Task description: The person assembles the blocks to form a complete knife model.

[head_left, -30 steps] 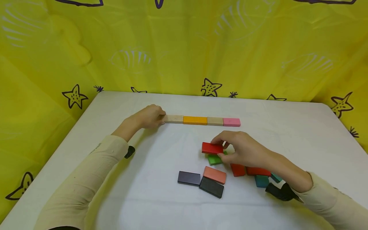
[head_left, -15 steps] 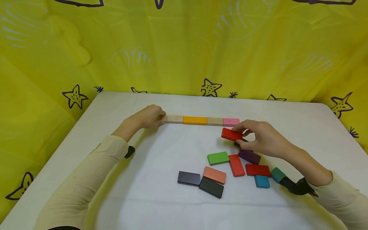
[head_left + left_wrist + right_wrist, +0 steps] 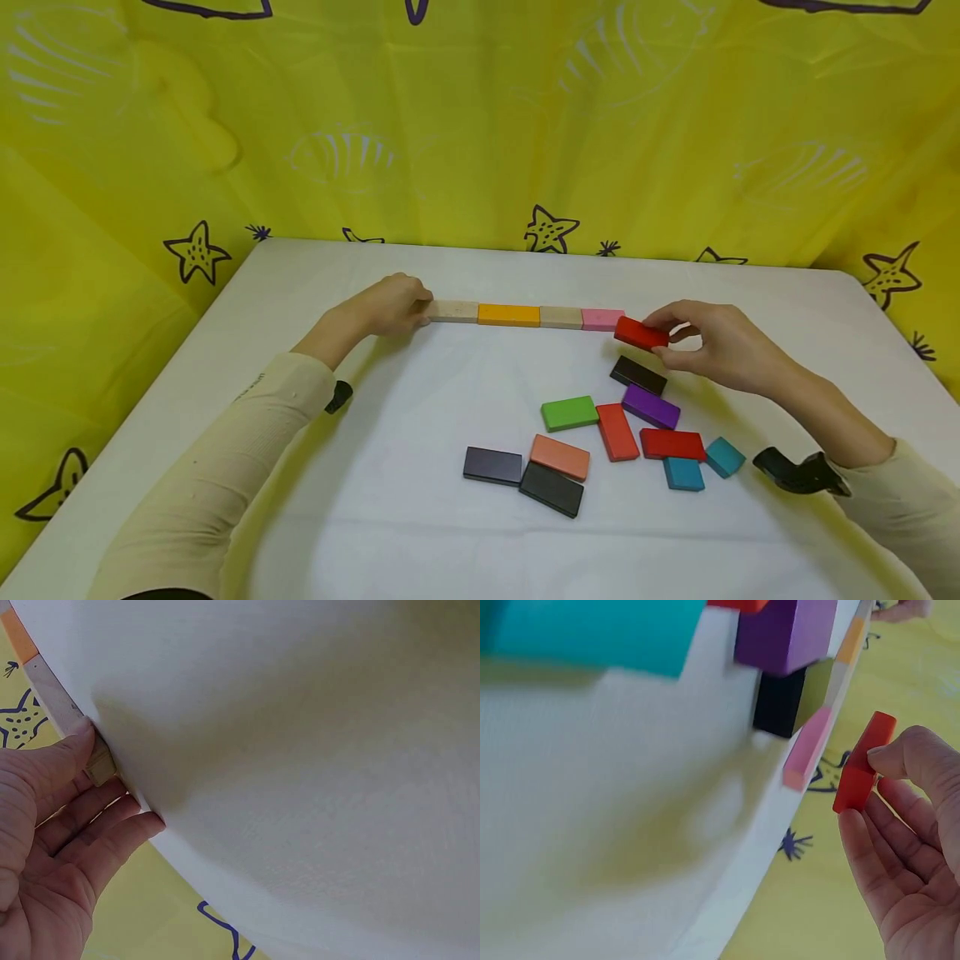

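In the head view a straight row lies toward the back of the white table: a plain wooden block [image 3: 455,312], an orange block [image 3: 508,315], another plain wooden block [image 3: 560,317] and a pink block [image 3: 602,319]. My left hand [image 3: 393,304] pinches the row's left end block between thumb and fingers; the left wrist view shows this block's end [image 3: 100,766] too. My right hand [image 3: 723,346] grips a red block [image 3: 637,333] by its right end, just beside the pink block. In the right wrist view this red block [image 3: 864,761] looks lifted and tilted, apart from the pink one.
Loose blocks lie nearer: dark brown [image 3: 638,375], purple [image 3: 651,406], green [image 3: 569,412], two reds [image 3: 617,432], two blue-green ones [image 3: 684,473], salmon [image 3: 560,457] and two dark ones [image 3: 492,465]. A yellow patterned cloth [image 3: 450,125] hangs behind the table.
My right hand has carried the red block from above the green block rightward and back to the pink end of the row. The left hand stays put.
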`<state>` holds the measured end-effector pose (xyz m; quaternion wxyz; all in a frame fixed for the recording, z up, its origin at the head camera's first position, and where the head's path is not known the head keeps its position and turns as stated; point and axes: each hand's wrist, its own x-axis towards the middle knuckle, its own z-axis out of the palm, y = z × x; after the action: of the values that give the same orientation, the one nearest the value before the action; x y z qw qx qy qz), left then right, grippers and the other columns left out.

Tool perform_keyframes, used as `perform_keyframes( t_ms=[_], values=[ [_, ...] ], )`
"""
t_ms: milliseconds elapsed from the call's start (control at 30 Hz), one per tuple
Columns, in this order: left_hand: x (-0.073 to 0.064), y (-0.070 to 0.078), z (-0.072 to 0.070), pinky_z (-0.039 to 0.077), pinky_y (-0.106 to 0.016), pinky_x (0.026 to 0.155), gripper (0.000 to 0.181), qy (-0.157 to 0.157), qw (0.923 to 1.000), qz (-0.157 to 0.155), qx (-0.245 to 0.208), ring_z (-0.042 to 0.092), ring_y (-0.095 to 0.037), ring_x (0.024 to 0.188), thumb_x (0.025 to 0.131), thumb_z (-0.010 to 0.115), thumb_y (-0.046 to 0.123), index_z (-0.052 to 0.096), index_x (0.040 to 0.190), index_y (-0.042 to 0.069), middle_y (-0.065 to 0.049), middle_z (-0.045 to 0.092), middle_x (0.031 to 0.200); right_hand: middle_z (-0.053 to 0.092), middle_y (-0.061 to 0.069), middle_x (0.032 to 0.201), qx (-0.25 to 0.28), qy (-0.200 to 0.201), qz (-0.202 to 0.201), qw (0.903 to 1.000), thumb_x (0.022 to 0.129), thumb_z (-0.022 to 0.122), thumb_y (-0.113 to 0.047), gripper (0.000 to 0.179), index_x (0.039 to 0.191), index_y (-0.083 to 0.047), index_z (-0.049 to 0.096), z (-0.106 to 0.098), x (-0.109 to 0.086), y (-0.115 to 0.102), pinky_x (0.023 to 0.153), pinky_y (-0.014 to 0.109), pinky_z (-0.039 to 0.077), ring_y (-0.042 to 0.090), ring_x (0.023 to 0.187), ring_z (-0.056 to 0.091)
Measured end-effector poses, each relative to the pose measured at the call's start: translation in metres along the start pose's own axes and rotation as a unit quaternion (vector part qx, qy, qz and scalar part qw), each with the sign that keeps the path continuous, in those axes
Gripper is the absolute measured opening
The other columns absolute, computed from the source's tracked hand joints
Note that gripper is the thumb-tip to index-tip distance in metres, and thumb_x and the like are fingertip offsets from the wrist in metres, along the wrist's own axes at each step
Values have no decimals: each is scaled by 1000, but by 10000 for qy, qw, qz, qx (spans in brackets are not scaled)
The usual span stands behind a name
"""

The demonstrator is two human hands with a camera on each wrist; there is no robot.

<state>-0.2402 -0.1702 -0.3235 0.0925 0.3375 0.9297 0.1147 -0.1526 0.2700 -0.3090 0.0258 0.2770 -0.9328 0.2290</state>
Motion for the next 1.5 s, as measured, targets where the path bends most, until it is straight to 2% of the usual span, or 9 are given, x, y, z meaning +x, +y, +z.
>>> perform_keyframes(
  t_ms=[233, 500, 567, 767, 867, 1233, 1500],
  values=[
    [0, 1, -1, 35, -32, 68, 20, -7, 10000, 26, 20, 41, -19, 71, 93, 71, 3, 57, 78, 4, -2, 43, 69, 73, 9, 110, -71, -157, 253, 9995, 84, 82, -5, 35, 117, 0, 70, -4, 0, 15, 83, 39, 58, 26, 96, 69],
    [1, 1, 0, 36, -32, 68, 22, 0, 10000, 63, -9, 42, -19, 71, 93, 71, 3, 55, 77, 5, -2, 43, 69, 72, 11, 109, -67, -293, 284, 9991, 84, 81, -3, 35, 116, 2, 70, -4, 2, 29, 81, 26, 55, 27, 98, 68],
    [1, 1, 0, 36, -32, 68, 22, -4, 10000, 55, -3, 42, -19, 71, 93, 71, 3, 56, 77, 5, -2, 43, 69, 72, 11, 110, -92, -369, 313, 9988, 84, 81, -3, 35, 117, 2, 70, -3, 4, 32, 82, 28, 56, 27, 98, 68],
    [1, 1, 1, 37, -32, 69, 18, -46, 10000, -51, -54, 43, -19, 72, 93, 71, 4, 59, 79, 4, -2, 45, 70, 73, 11, 110, -168, -603, 465, 9970, 86, 80, -5, 34, 117, 2, 70, 3, 9, 38, 86, 47, 57, 29, 100, 68],
    [0, 2, 1, 38, -32, 69, 15, -79, 9999, -124, -72, 45, -20, 73, 94, 70, 4, 61, 82, 3, -3, 49, 72, 72, 13, 111, -96, -654, 525, 9964, 87, 79, -6, 33, 118, 3, 70, 5, 11, 41, 88, 51, 56, 30, 101, 68],
    [0, 2, -1, 38, -32, 68, 13, -52, 9999, -116, -96, 45, -20, 72, 94, 69, 3, 62, 83, 3, -4, 51, 73, 69, 22, 119, 68, -668, 383, 9970, 88, 74, 4, 34, 121, 6, 67, 3, 20, 46, 92, 56, 54, 42, 110, 65],
    [-1, 1, -1, 37, -32, 68, 16, -28, 9999, -75, -95, 44, -19, 71, 94, 70, 3, 61, 81, 3, -3, 49, 71, 68, 23, 121, 30, -621, 300, 9976, 89, 73, 5, 35, 123, 6, 66, 6, 25, 46, 93, 57, 53, 42, 112, 64]
  ],
)
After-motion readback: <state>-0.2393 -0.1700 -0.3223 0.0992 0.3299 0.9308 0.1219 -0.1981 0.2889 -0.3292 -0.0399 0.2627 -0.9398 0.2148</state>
